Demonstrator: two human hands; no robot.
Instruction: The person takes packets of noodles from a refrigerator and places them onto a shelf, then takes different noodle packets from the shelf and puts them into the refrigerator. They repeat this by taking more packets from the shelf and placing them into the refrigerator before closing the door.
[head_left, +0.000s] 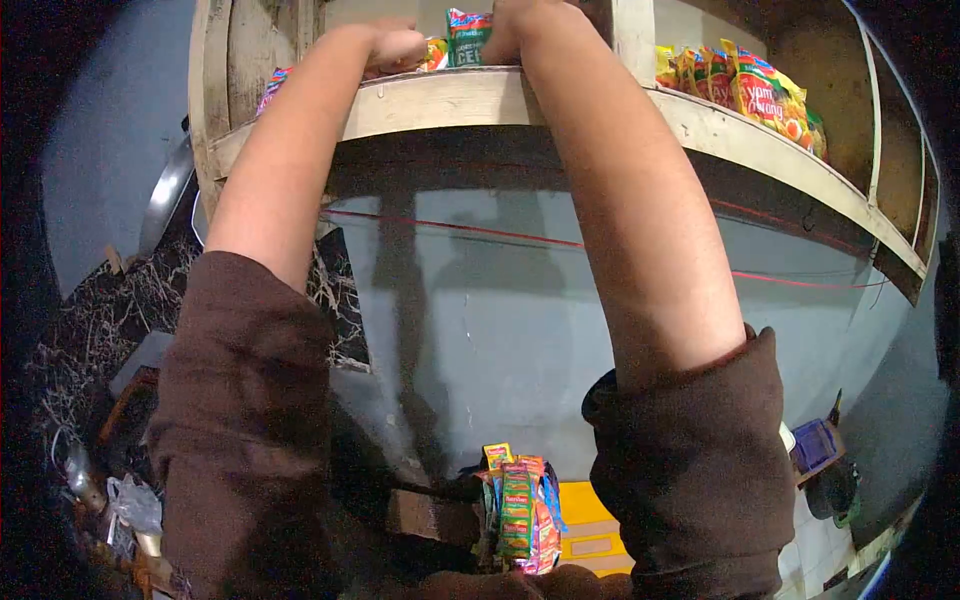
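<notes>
Both my arms reach up to a wooden shelf (470, 100) above me. My left hand (392, 45) rests on the shelf board, fingers curled against an orange-yellow noodle packet (435, 52). My right hand (515, 30) grips the right side of a green noodle packet (467, 38) standing upright on the shelf. The fingers of both hands are partly hidden by the shelf edge and the packets. Below, near my waist, a bundle of several noodle packets (520, 510) is tucked between my brown sleeves.
More yellow and red noodle packets (745, 90) stand in a row on the shelf's right section, past a wooden post (634, 35). A grey wall with a red cord (520, 240) lies under the shelf. Clutter and a metal pan (165, 195) sit at left.
</notes>
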